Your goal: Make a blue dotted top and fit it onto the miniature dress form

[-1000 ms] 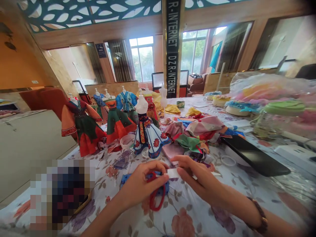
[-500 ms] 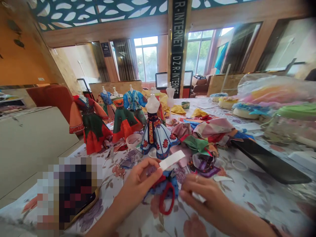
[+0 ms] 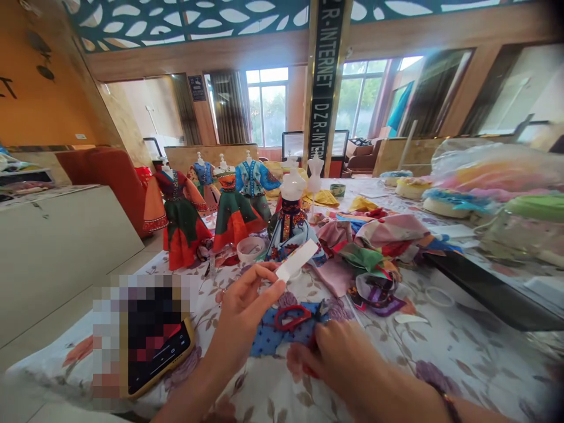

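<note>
Between the thumb and fingers of my left hand [image 3: 253, 299] is a narrow white strip [image 3: 297, 259], its free end pointing up and right. My right hand [image 3: 339, 352], slightly blurred, is closed at a pair of red-handled scissors [image 3: 293, 318]; one handle loop shows, and the other is partly covered by my fingers. Under the scissors lies a dark-dotted blue cloth piece [image 3: 267, 339]. Just beyond the strip stands a small dress form [image 3: 292, 187] in a white, blue and red skirt, partly hidden by the strip.
Several dressed miniature forms [image 3: 183, 217] stand at the back left. Fabric scraps [image 3: 383, 232] are heaped right of centre, near a black flat object [image 3: 489, 291]. A phone [image 3: 158, 346] lies at left on the floral tablecloth [image 3: 396, 376]. Plastic-wrapped goods [image 3: 476, 170] sit far right.
My right hand has come down and closed on the scissors, which have turned on the blue cloth. My left hand has shifted slightly left with the strip. The view has swung a little left.
</note>
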{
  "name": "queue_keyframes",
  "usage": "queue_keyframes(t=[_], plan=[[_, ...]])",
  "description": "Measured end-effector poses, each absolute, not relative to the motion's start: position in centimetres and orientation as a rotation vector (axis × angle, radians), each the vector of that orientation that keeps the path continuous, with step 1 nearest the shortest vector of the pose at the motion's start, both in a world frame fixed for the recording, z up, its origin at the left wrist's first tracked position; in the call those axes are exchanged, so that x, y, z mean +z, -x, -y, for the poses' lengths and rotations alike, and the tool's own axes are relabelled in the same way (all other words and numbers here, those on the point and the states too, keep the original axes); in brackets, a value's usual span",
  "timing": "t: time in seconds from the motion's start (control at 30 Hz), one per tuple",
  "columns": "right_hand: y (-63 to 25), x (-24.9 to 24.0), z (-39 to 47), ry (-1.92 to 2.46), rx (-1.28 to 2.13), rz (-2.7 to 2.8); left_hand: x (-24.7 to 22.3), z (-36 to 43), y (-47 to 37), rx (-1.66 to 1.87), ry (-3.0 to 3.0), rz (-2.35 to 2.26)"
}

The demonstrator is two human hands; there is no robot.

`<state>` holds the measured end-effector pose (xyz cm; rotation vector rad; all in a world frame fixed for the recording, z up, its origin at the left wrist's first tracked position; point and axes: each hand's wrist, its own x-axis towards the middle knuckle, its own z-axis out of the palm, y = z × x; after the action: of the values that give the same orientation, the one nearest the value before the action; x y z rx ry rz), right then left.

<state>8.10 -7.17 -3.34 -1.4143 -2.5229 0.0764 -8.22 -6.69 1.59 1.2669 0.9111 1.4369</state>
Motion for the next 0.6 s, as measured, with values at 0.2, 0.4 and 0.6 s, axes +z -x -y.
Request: queue_keyframes(t=[0.2, 0.4, 0.6], plan=[[-7.4, -3.0, 6.4, 1.552, -0.027, 2.568, 2.2, 6.7, 8.6, 1.523, -1.196, -0.902], [-10.0, -2.0, 6.4, 1.595, -0.131, 2.551, 2.8, 6.5, 8.9, 1.559, -1.186, -0.901], [-14.4, -0.9, 6.0, 1.575, -0.312, 2.521, 2.8, 6.6, 9.0, 1.560, -1.181, -0.920]])
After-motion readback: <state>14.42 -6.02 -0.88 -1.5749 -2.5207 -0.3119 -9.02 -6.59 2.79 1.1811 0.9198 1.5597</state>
